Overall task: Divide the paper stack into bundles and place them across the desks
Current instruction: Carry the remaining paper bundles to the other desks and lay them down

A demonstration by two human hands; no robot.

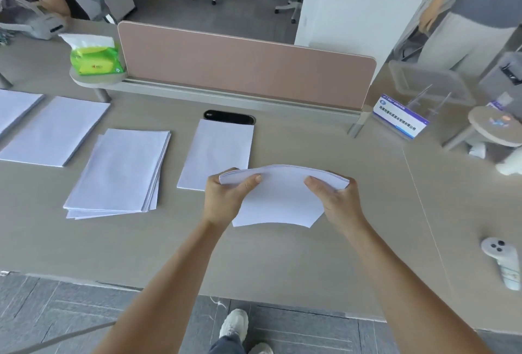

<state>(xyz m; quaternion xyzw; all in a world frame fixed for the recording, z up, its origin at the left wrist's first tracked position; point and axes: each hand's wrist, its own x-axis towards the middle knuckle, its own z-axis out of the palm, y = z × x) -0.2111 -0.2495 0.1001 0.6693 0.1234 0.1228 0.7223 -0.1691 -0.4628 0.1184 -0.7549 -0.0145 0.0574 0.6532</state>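
Both hands are on it: left hand [226, 201] and right hand [336, 201] each grip one end of the paper stack [279, 198], fingers wrapped beneath and thumbs on top, bowing it just above the worktop [282, 254]. Just behind lies a neat bundle [217, 153], with a fanned bundle [121, 170] to its left. Further left are a third bundle [56, 130] and a fourth bundle [14, 105], with the pink divider [245, 68] at the back.
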